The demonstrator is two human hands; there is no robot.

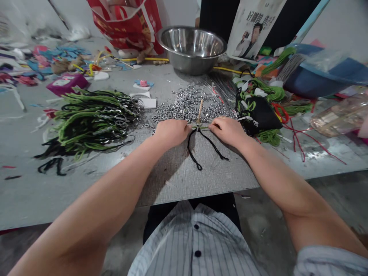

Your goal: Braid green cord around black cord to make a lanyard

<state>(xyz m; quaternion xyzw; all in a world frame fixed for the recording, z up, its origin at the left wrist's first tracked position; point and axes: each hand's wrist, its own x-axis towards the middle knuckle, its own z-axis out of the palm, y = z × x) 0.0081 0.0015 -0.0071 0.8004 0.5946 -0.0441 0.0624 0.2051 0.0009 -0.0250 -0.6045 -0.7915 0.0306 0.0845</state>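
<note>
At the middle of the table, my left hand (173, 132) and my right hand (228, 130) face each other, fingers closed. Between them runs a short green cord (204, 127), pinched at its two ends. It crosses at the foot of an upright thin wooden stick (200, 110). Black cord (211, 142) lies below in two legs toward the table edge, the left leg ending in a small loop. Small silver metal nuts or rings (184, 105) are heaped just beyond my hands. How the cords are knotted at the stick is too small to tell.
Finished-looking green and black cord bundles with metal rings (94, 122) lie at left. More green cords (270, 136) and red strings (299, 134) are at right. Behind stand a steel bowl (192, 63), a red bag (129, 30), a blue basin (319, 82) and a purple box (67, 82).
</note>
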